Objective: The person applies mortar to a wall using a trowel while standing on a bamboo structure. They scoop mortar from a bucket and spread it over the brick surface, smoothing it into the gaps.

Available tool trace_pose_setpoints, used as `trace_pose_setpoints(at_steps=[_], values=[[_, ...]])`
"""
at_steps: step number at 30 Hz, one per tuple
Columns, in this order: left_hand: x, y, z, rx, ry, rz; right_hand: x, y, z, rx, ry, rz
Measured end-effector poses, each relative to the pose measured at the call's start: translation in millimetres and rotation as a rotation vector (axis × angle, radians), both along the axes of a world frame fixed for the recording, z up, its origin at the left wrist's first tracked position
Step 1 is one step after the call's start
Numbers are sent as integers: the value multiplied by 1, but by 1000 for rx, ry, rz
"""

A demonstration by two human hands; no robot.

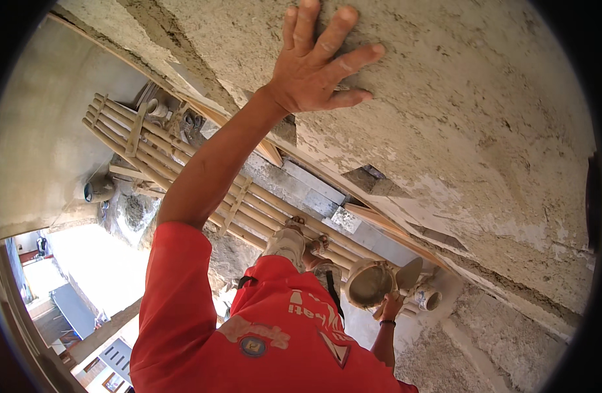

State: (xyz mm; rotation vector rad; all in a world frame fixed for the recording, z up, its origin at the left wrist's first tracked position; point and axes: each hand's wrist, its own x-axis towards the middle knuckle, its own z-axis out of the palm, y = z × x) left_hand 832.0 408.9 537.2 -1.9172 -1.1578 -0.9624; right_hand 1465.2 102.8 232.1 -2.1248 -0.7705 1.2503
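My left hand [317, 65] is raised and pressed against the rough plastered wall [445, 98], fingers spread, holding nothing. Low on the right, my right hand [390, 306] is closed round the handle of a trowel [409, 272]. The trowel's blade points up beside the rim of a mortar-smeared bucket [369, 283]. Grey, wet-looking material shows inside this bucket. Close by my right hand stands a smaller, pale, crusted container [428, 299].
I stand on a platform of bamboo poles [248, 209] with cross slats, running along the wall. Below lie pale boards [314, 187] and a grey heap [134, 209]. A dark bucket [99, 189] sits near the left wall [45, 131]. Bright daylight enters through an opening at lower left.
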Motion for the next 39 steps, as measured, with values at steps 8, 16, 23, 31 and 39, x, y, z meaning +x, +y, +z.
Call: trace_pose_setpoints(at_steps=[8,16,23,31,39], values=[[3,5,1,-12,-48,-49,-21,35,6,67,-422,456],[8,2,4,-68,-93,-63,-20,76,2,58,-524,741],[5,-17,7,-210,-81,44,-10,107,-4,-15,-235,810],[33,-31,26,-39,-115,35,26,143,-37,-105,-262,1183],[45,-44,29,-144,-126,213,35,158,-57,-162,-211,1365]])
